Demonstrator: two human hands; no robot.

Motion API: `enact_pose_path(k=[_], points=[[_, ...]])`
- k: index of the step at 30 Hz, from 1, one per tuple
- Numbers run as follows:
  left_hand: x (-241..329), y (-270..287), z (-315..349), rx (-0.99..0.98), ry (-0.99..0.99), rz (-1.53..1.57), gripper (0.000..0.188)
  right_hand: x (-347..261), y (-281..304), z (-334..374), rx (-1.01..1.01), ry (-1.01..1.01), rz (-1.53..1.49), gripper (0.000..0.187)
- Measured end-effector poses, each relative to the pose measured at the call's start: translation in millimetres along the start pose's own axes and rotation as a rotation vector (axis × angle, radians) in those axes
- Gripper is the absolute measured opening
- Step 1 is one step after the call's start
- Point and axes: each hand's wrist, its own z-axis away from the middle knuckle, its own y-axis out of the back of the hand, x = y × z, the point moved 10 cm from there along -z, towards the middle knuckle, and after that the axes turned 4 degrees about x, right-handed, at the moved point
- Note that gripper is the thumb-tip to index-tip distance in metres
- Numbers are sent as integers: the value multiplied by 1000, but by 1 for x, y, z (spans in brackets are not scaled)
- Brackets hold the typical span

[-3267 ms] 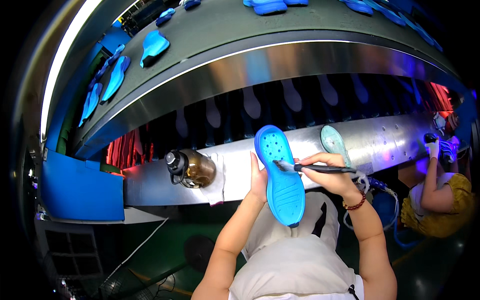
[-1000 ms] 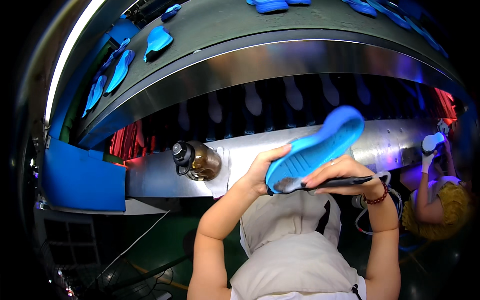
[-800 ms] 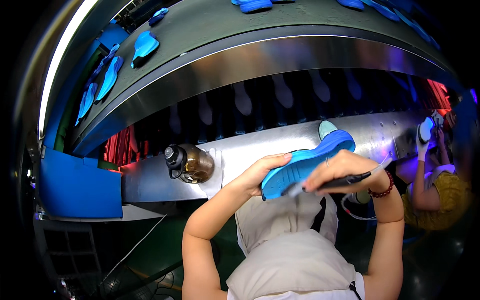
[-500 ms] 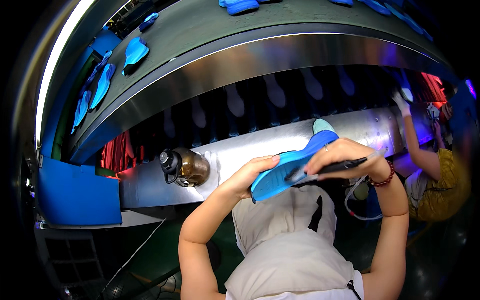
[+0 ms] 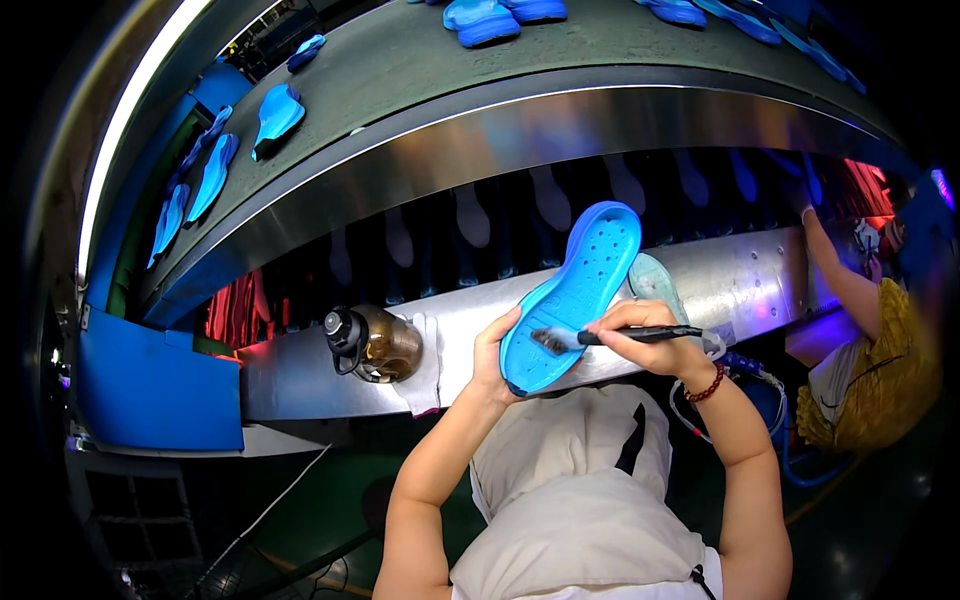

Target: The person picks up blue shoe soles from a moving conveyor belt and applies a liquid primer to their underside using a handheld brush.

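Note:
A blue shoe sole [image 5: 588, 262] is held up over the metal ledge, its hollow side with small holes facing me. My left hand [image 5: 492, 352] grips it by its lower left edge. In my right hand [image 5: 650, 345] is a brush [image 5: 648, 332] with a black handle, the fingers wrapped round it. Its bristles touch the inside of the sole near the lower end. Behind my right hand a pale green sole [image 5: 655, 280] lies on the ledge, partly hidden by the blue one.
On the metal ledge [image 5: 465, 318] a brown bottle [image 5: 385, 343] stands beside a white glove [image 5: 428, 360]. Beyond, a conveyor belt [image 5: 380, 95] carries several blue soles [image 5: 278, 115]. Dark sole shapes line the gap underneath. A co-worker in yellow [image 5: 865, 370] reaches in at the right.
The blue sole has turned more upright, its hollow side now toward me. My right hand has drawn back to the right and lower, with the brush on the sole.

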Motion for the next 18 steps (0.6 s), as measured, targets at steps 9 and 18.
enact_pose_path(k=[9,18], points=[[-3,25,-15,39,-53,28,54,7,29,-5,314,160,275,7],[1,36,-16,83,-46,-29,52,-2,4,0,379,285,645,13]])
